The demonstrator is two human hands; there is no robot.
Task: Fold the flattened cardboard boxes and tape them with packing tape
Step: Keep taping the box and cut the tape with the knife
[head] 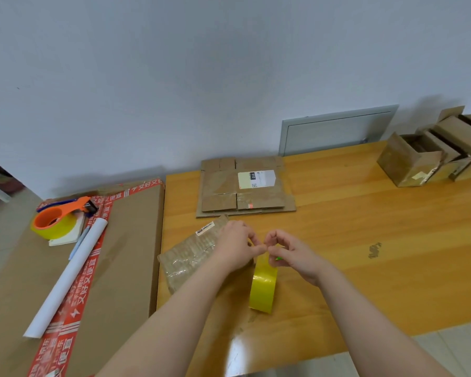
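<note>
Tape is what the coming move turns on: the yellow packing tape (264,284) stands on edge directly below your two hands, its band running from your fingertips back toward your body. Your left hand (237,246) has its fingers curled, thumb and forefinger pinching the tape's upper edge; your right hand (291,254) pinches the same spot from the other side, its fingertips touching the left's. Whether the loose end is free yet cannot be told. The cardboard box (191,254) lies flat on the surface (365,240) just outside your left hand, partly hidden by it, its long axis slanting away from your left forearm. Your left hand is the nearer one to steady it, I judge, while your right draws tape across. The stack of flattened boxes (245,186) lies beyond both hands, well apart
</note>
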